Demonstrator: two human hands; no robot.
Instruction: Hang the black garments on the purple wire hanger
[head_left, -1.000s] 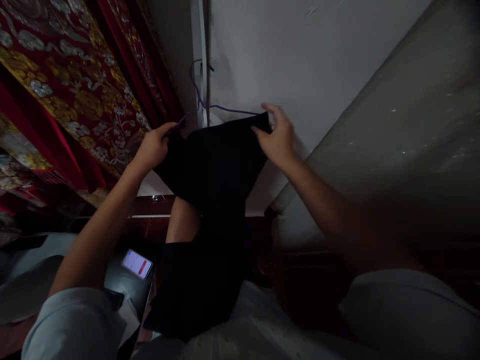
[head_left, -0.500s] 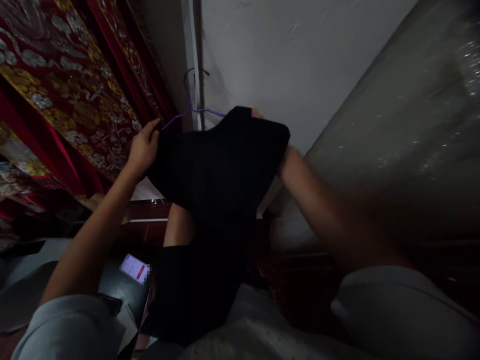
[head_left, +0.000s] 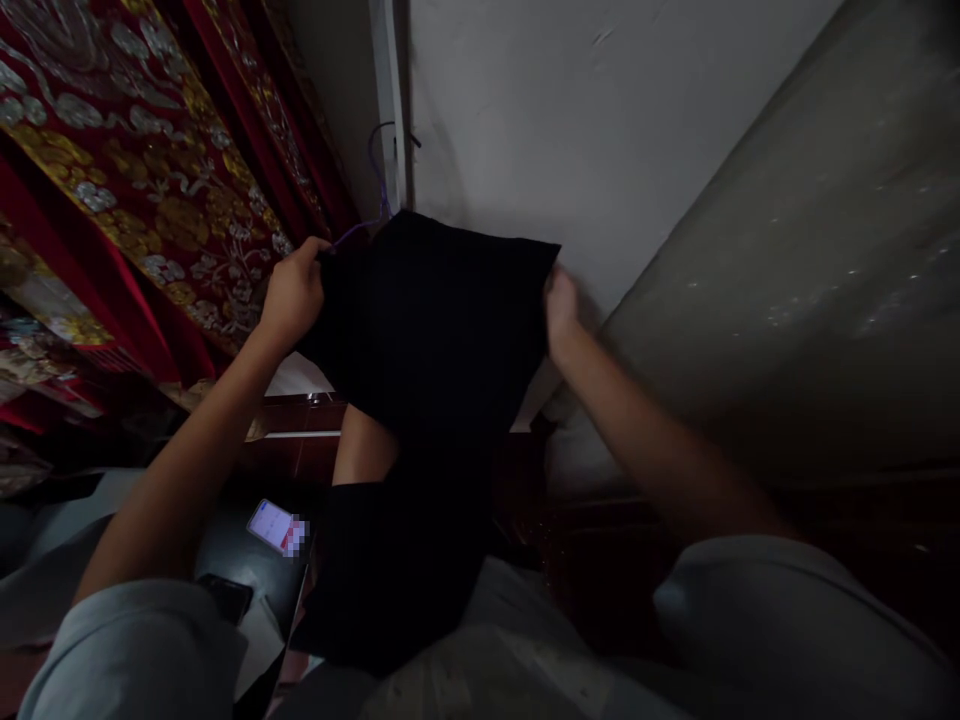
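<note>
A black shirt (head_left: 439, 320) hangs spread between my hands, in front of my legs. My left hand (head_left: 295, 295) is closed on its upper left corner, beside the end of a purple wire hanger (head_left: 358, 232). The hanger's hook (head_left: 373, 150) rises above the cloth, close to a grey metal upright. At the opposite side my right hand (head_left: 560, 305) grips the shirt's upper right edge, fingers partly behind the fabric. The hanger's right arm is hidden by the shirt.
Red curtains (head_left: 172, 200) with gold and silver embroidery hang at the left. A phone (head_left: 275, 527) with a lit screen lies on a dark surface at lower left. A pale wall (head_left: 600, 130) stands ahead; a translucent plastic-like sheet (head_left: 787, 300) fills the right side.
My right hand has shifted slightly left and its fingers now show at the shirt's edge. The shirt's top has been drawn over the hanger's right arm. My left hand stays nearly still.
</note>
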